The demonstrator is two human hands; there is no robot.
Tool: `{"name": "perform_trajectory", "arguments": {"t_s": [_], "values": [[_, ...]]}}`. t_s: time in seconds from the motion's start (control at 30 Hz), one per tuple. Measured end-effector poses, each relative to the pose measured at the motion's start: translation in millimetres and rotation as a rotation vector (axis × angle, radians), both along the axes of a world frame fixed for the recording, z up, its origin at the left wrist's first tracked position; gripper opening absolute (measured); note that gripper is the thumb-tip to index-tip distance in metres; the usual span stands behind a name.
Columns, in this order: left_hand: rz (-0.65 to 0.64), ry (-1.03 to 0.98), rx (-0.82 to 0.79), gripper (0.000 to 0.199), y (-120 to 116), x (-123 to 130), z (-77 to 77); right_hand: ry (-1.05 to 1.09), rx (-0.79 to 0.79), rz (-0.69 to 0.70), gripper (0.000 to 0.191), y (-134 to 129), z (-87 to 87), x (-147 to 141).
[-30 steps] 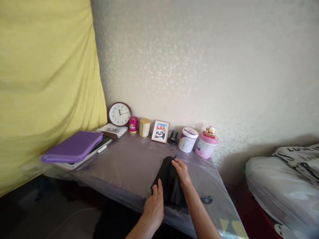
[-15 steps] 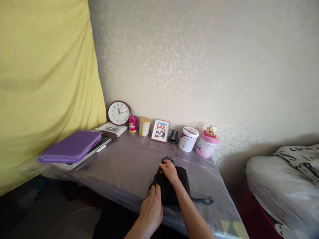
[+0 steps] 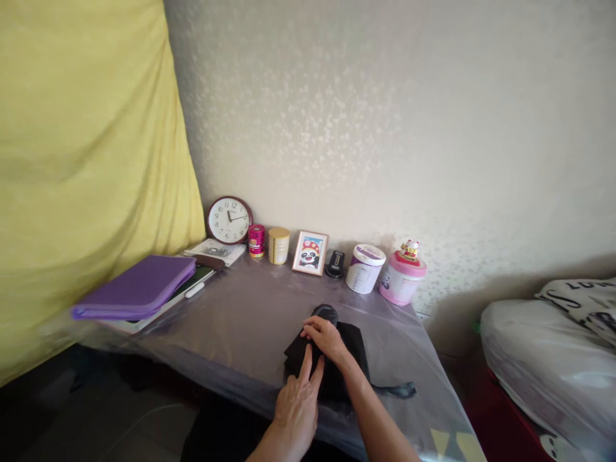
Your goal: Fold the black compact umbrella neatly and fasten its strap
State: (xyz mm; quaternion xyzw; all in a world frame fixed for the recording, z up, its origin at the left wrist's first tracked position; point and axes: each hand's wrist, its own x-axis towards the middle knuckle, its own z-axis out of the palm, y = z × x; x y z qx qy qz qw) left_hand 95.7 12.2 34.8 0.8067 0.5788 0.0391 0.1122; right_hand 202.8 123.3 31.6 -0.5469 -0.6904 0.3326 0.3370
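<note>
A piece of black fabric lies bunched near the table's front edge, with a rounded part at its back and a thin strap trailing to the right. My left hand rests on its near side, index and middle fingers spread apart and pointing forward. Just beyond those fingertips, my right hand lies over the fabric with its fingers bent down onto it. Whether the right fingers pinch any cloth is hard to make out.
Along the wall stand a clock, a pink can, a yellow-lidded can, a panda picture, a black device and two tubs. A purple folder lies left on the plastic-covered table.
My left hand has shifted slightly right, and its two fingers have spread apart. My right hand has moved a little left and nearer, and the fabric's left part has changed shape.
</note>
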Motion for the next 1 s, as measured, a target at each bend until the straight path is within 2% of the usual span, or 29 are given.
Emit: {"name": "perform_trajectory", "arguments": {"t_s": [0.13,0.27,0.37,0.47,0.6,0.8,1.0], "values": [[0.012,0.033,-0.057,0.089,2.8,0.2,-5.4,-0.001,0.065,0.080,0.021,-15.3,2.7,-0.5],[0.019,0.034,-0.042,0.083,4.6,1.3,-11.5,-0.009,0.251,0.165,0.027,-39.1,4.7,3.9],[0.029,0.025,-0.054,0.080,5.5,2.7,-13.2,-0.089,0.369,0.225,0.029,-43.6,-0.2,10.9],[0.049,0.033,-0.092,0.084,6.4,4.0,-11.2,-0.204,0.434,0.235,0.030,-29.3,-7.2,18.6],[0.076,0.037,-0.152,0.095,7.2,4.9,-7.7,-0.334,0.438,0.171,0.029,4.9,-13.5,26.9],[0.116,0.013,-0.175,0.097,7.7,6.6,-8.4,-0.433,0.344,-0.011,0.031,47.8,-19.1,31.2],[0.127,0.029,-0.159,0.102,7.6,8.4,-10.7,-0.420,0.274,-0.238,0.032,61.3,-20.4,39.6]]}}
